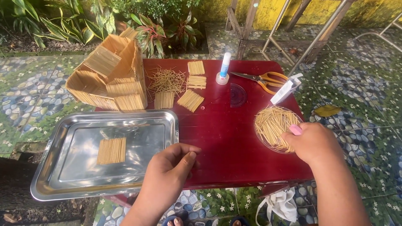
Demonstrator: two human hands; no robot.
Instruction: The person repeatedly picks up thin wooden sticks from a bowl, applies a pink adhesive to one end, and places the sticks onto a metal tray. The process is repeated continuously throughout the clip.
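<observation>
My right hand (315, 142) rests over the near edge of a round clear dish (274, 125) full of loose toothpicks, fingers curled down into the sticks. My left hand (171, 165) hovers over the dark red table (226, 138) beside a steel tray (75, 175); its fingers are loosely curled and nothing shows in them. On the tray lies a flat square panel of glued toothpicks (112, 150).
A toothpick house model (111, 77) stands at the table's far left. Behind are several small toothpick panels (190, 100), a loose pile of sticks (166, 79), a glue bottle (224, 69), orange scissors (261, 79), a protractor (238, 95) and a white clip (286, 88). Tiled floor and plants surround the table.
</observation>
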